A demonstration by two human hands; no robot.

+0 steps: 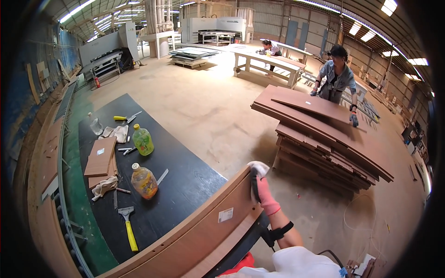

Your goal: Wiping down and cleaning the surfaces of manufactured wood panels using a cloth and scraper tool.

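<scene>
A long brown wood panel point(185, 235) stands on edge across the lower part of the head view, with a white label and small holes in its face. My right hand point(262, 189), in a pink and black glove, is closed round a white rag point(260, 168) at the panel's far right end. The rag lies against the panel's top corner. My left hand does not show. Beyond the panel is a black tabletop point(185, 169) bearing a yellow-handled scraper point(130, 231), a bottle of green liquid point(143, 140) and a bottle of orange-yellow liquid point(144, 181).
Small boards point(100, 157), gloves point(105, 187), a yellow-handled knife point(125, 116) and a clear bottle point(95, 125) lie on the tabletop's left. A roller conveyor point(65, 204) runs beyond. At right, a co-worker point(337, 76) handles a panel on a tall stack point(320, 143). Another person point(270, 48) works farther back.
</scene>
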